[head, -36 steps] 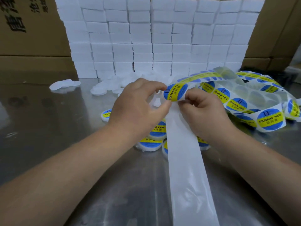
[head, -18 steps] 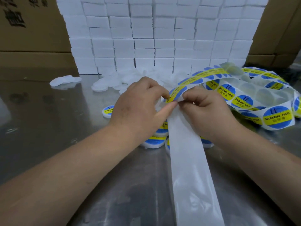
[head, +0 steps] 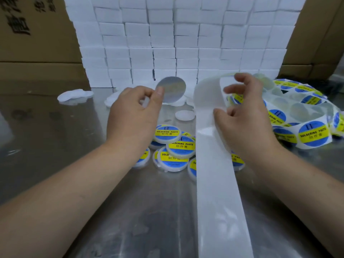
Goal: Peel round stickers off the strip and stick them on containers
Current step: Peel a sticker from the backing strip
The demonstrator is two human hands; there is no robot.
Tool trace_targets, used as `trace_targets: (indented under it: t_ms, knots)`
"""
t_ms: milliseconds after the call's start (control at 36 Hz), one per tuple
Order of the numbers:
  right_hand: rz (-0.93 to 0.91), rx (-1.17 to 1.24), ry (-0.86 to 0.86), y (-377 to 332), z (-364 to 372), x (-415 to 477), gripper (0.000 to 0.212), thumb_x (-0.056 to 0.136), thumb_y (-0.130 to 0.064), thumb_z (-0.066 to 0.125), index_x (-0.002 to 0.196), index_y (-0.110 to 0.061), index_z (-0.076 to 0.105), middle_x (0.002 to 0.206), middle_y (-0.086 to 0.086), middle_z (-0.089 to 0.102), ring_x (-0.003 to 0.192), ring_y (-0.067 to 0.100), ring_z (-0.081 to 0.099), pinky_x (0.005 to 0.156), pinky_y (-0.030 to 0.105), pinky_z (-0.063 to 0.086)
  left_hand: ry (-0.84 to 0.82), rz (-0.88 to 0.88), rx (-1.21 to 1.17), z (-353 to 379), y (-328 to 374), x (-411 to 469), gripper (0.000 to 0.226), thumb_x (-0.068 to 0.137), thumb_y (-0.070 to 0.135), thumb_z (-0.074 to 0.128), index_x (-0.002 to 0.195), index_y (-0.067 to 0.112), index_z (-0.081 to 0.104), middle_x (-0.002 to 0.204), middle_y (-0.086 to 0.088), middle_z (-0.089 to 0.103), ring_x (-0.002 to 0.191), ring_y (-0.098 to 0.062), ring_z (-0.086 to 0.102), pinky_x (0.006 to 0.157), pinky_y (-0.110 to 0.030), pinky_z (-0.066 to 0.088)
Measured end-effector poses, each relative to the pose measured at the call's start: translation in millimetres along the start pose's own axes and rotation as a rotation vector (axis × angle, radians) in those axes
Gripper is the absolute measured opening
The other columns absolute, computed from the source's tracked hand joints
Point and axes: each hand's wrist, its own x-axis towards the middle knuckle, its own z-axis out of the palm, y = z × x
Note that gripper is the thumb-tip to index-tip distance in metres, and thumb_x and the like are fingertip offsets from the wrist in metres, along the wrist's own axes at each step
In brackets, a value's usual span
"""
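From my feed, the round sticker (head: 172,89) shows me only its pale, greyish back, so I cannot read its print. The right hand (head: 245,120) has blurred fingertips, and it hides part of the labelled containers (head: 181,148) lying on the metal table (head: 55,146). The bare backing strip (head: 216,183) covers more of them and runs out of the bottom of the picture. Black characters on the cardboard carton (head: 37,34) at upper left are cut off and unreadable to me.

The container labels are blue and yellow and read "SOLDERING PASTE" above a line of Chinese characters. The same print shows on the coiled sticker strip (head: 312,135) at right.

The hands are apart. The left hand (head: 134,116) pinches the sticker by its edge between thumb and forefinger, holding it in the air, free of the strip, in front of the stacked white boxes (head: 186,40). The right hand grips the backing strip where it loops over, thumb pressed on it and fingers curled above. A plain white container (head: 184,115) lies between the hands, farther back.
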Motion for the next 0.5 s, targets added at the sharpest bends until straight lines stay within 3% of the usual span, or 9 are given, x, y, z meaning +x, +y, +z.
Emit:
trace_targets:
  t_ms: [111,194,278,361,500]
  knots:
    - [-0.135,-0.137,0.091,-3.3,-5.6,1.8,0.061,0.076,-0.001,0.051,0.130,-0.027,0.039,0.128,-0.015,0.032,0.078,0.014,0.050,0.069,0.024,0.040,-0.008,0.019,-0.003,-0.8,2.3,-3.4,0.022,0.089,0.046,0.048,0.072,0.033,0.055,0.081,0.007,0.054,0.078,-0.010,0.048,0.066,-0.021,0.030]
    - [-0.260,-0.185,0.088,-8.6,-7.7,2.4,0.059,0.072,0.001,0.045,0.123,-0.027,0.053,0.130,-0.023,0.029,0.073,-0.005,0.047,0.065,0.017,0.041,-0.011,0.006,-0.002,-0.2,2.4,-4.3,0.023,0.089,0.047,0.048,0.068,0.036,0.052,0.088,0.005,0.057,0.083,-0.010,0.050,0.069,-0.021,0.031]
    - [-0.360,-0.212,0.009,-10.2,-7.7,1.5,0.047,0.070,0.005,0.043,0.103,-0.016,0.069,0.114,-0.019,0.049,0.082,-0.005,0.053,0.069,0.007,0.039,-0.006,0.006,-0.016,0.6,2.7,-4.6,0.023,0.088,0.048,0.049,0.068,0.036,0.052,0.089,0.005,0.057,0.084,-0.011,0.051,0.070,-0.024,0.033]
    - [-0.359,-0.211,-0.049,-10.8,-5.6,-1.8,0.038,0.069,0.002,0.043,0.084,-0.013,0.074,0.084,-0.015,0.059,0.088,0.005,0.057,0.073,0.014,0.043,-0.012,0.026,-0.021,0.8,2.9,-5.4,0.022,0.087,0.048,0.050,0.069,0.037,0.052,0.088,0.007,0.056,0.081,-0.008,0.050,0.066,-0.021,0.036]
    - [-0.104,-0.088,-0.175,-10.6,-3.0,-3.9,0.041,0.076,-0.002,0.045,0.063,-0.038,0.062,0.058,-0.025,0.058,0.072,-0.003,0.055,0.057,0.008,0.040,-0.015,0.083,0.025,-0.2,4.9,-7.3,0.020,0.078,0.056,0.051,0.066,0.040,0.049,0.081,0.016,0.050,0.075,-0.001,0.043,0.063,-0.005,0.032]
